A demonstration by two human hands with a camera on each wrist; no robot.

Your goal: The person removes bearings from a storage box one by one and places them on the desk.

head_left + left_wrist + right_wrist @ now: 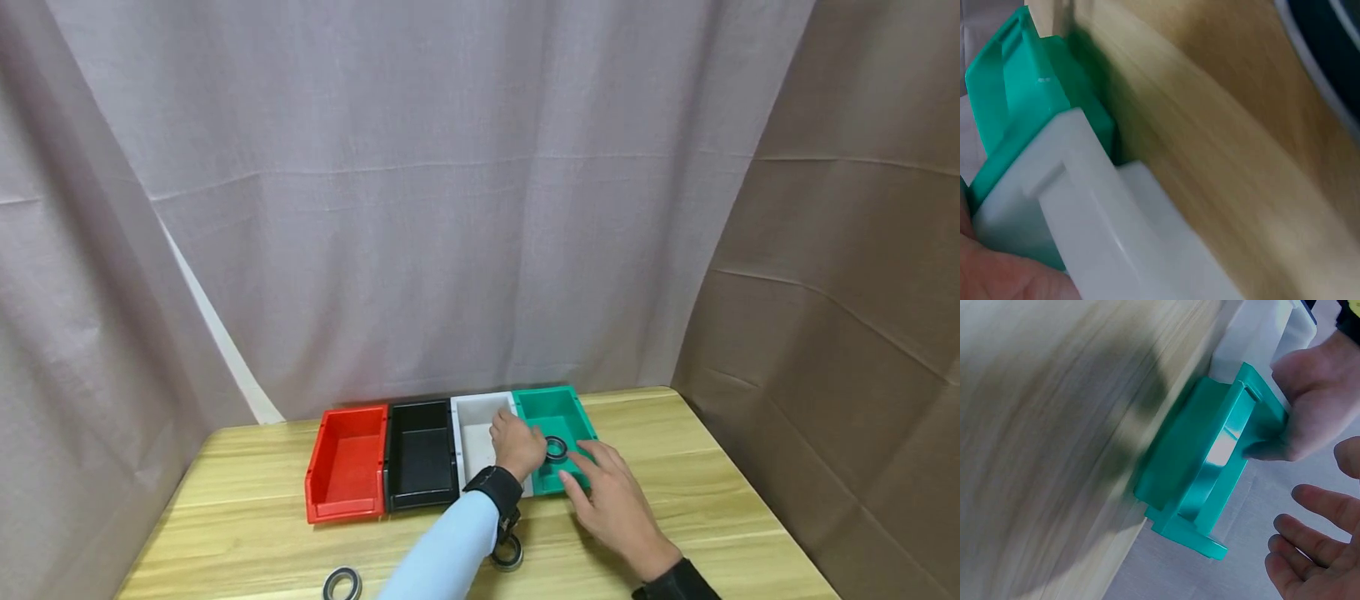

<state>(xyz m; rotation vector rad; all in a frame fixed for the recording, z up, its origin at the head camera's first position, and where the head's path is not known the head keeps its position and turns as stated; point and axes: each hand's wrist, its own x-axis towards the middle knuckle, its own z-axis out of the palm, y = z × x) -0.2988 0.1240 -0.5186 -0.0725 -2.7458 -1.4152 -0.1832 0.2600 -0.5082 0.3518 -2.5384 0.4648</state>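
My left hand (519, 446) reaches over the wall between the white bin (482, 402) and the green bin (551, 397). Its thumb (1267, 449) extends into the green bin in the right wrist view, while its other fingers are mostly hidden on the white side, so their grip on the wall is unclear. Inside the green bin, a black-sealed ball bearing (563, 449) sits between the two hands. My right hand (613, 504) hovers at the green bin's right front corner, fingers spread and nothing in them.
Left of the white bin stand a black bin (422, 454) and a red bin (347, 458). On the wooden table (225, 517) lie two more bearings, one (517, 554) partly behind the left wrist and another (355, 582) at the front edge of view. Curtains (420, 250) hang behind.
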